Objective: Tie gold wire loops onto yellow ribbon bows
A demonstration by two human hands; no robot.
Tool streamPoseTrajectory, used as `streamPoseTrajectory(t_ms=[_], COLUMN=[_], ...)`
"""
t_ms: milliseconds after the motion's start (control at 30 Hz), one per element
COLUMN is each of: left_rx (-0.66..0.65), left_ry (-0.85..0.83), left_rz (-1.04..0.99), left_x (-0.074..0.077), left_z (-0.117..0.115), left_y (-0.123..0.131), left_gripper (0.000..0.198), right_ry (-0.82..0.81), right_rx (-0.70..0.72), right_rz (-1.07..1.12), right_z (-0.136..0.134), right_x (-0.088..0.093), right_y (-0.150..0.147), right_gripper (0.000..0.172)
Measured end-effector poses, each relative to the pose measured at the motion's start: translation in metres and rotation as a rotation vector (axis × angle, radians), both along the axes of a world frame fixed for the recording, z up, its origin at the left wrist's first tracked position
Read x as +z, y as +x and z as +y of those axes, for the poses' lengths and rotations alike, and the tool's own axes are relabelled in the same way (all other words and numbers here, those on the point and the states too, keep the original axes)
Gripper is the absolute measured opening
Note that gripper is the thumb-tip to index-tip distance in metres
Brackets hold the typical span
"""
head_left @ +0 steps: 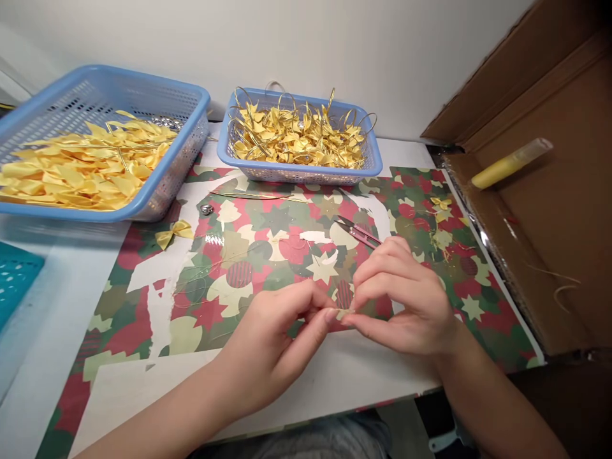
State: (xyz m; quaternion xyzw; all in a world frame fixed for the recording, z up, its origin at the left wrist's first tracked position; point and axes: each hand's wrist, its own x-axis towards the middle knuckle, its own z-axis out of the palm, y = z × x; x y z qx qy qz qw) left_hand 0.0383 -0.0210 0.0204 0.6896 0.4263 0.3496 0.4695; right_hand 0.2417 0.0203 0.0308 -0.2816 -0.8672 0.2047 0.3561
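Pale strand point(343, 313): located between the fingertips of both hands, above the front edge of the patterned sheet point(277, 220); most of it is hidden by the fingers, and its exact form is too small to tell. Left hand point(282, 341): thumb and index finger are closed in a pinch on one end of the strand. Right hand point(406, 303): thumb and index finger pinch the other end, with the remaining fingers curled. The two pinches are just beside each other.

Thread snips point(358, 233) lie on the sheet just beyond the right hand, tips pointing left. Gold wires point(261, 196) lie across the rear of the sheet, in front of the smaller blue basket point(299, 169), which holds yellow bows with gold loops. A single yellow bow point(180, 229) and a silver heart point(206, 209) lie near the larger blue basket point(204, 102), at left
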Motion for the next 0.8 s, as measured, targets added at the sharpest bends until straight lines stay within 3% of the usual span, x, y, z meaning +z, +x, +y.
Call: streamPoseTrajectory(t_ms=[233, 500, 800], left_rx=[-0.001, 0.010, 0.020], left_ry=[-0.024, 0.030, 0.117], left_rz=[-0.030, -0.003, 0.047], left_x=[0.0012, 0.0004, -0.0011], left_z=[0.0006, 0.0009, 0.0008], left_y=[0.0006, -0.0001, -0.0005], left_gripper=[0.019, 0.017, 0.015], right_ry=[-0.011, -0.230, -0.259], right_rx=[-0.012, -0.014, -0.041], right_rz=[0.008, 0.003, 0.000], right_z=[0.0003, -0.0026, -0.0049], right_x=[-0.0005, -0.0021, -0.0031], right_y=[-0.0011, -0.0029, -0.0039], right_gripper=[0.016, 0.018, 0.016])
